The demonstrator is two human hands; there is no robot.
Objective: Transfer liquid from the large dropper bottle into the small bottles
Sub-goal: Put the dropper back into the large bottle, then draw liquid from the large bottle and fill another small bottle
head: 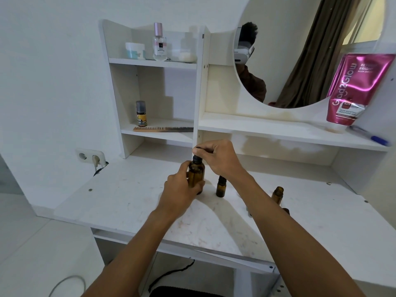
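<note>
Two-handed hold: left hand [182,187] wrapped round large amber glass dropper bottle [196,173], upright on white tabletop [128,200]; right hand [218,157] pinching its black cap [195,159]. Capped small amber bottle [221,187] at three o'clock; uncapped small bottle [278,195] at four o'clock.

One large dropper bottle [196,174] and two small bottles [221,187] [278,195] are counted, a possible third mostly hidden; one comb [162,129], one pen [375,138] and one pink tube [353,88] are seen.

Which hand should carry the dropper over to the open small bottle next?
Right. The right hand pinches the dropper cap, and the open small bottle stands on its side. The left hand grips the large bottle, steadying it.
</note>
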